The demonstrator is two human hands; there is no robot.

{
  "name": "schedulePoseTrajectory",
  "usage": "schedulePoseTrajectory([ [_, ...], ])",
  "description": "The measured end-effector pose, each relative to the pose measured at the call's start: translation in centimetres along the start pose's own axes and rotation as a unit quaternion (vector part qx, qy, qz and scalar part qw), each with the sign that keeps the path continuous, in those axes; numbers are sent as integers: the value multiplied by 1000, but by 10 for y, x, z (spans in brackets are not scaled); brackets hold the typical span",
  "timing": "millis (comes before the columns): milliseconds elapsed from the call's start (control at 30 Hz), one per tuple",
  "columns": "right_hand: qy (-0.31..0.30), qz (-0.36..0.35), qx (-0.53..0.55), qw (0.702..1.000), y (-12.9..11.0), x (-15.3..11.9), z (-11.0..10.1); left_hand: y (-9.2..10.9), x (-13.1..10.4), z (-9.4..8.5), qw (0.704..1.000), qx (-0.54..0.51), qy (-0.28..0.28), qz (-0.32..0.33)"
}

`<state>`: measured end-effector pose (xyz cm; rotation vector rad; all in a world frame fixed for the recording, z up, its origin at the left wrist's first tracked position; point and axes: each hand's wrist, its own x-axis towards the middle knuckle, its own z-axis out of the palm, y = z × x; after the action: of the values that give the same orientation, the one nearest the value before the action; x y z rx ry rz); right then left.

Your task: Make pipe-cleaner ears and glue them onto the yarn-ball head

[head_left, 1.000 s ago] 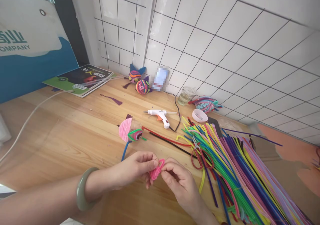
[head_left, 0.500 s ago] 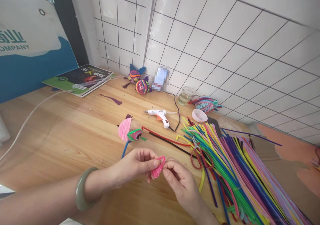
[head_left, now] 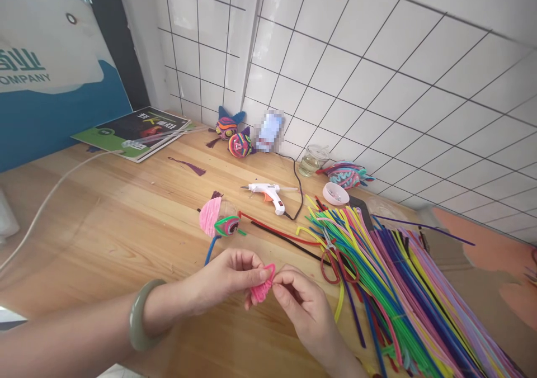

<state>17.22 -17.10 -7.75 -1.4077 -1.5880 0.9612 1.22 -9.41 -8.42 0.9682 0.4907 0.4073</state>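
Between the two hands, just above the table (head_left: 226, 333), is a small pink piece of folded fuzzy wire (head_left: 260, 292). It lies to the right of the left hand (head_left: 232, 274) and to the left of the right hand (head_left: 304, 306) — its long axis slanting from a loop at the far right down to the near left. The left hand has the closer hold, thumb laid over the piece and fingers partly hidden behind. The right hand pinches at its right edge, though exactly which strand is caught is too small to tell.

Beyond the left hand, apart from the piece, sits a ball (head_left: 208, 218) partly wrapped in pink, with a green-rimmed eye on its side. Past it, a glue gun (head_left: 273, 196) lies flat, nozzle to the left. Right of the right hand, scissors (head_left: 329, 243) rest on a broad spread of colored fuzzy wires (head_left: 403, 299). The tabletop is pale wood — a tiled wall (head_left: 335, 70) rises behind, and a blue-and-white board (head_left: 54, 121) leans at the far left.
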Motion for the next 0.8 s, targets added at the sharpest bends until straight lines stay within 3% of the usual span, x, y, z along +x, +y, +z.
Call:
schedulePoseTrajectory([
  [233,-44,4,94,995,2,3,0,0,-2,-2,999,-20,-29,-30],
  [667,-29,99,243,965,10,-1,7,-1,-5,-3,986,-93,-103,-93],
  [800,-43,88,276,956,8,-1,8,-3,-5,-4,977,-122,-133,-114],
])
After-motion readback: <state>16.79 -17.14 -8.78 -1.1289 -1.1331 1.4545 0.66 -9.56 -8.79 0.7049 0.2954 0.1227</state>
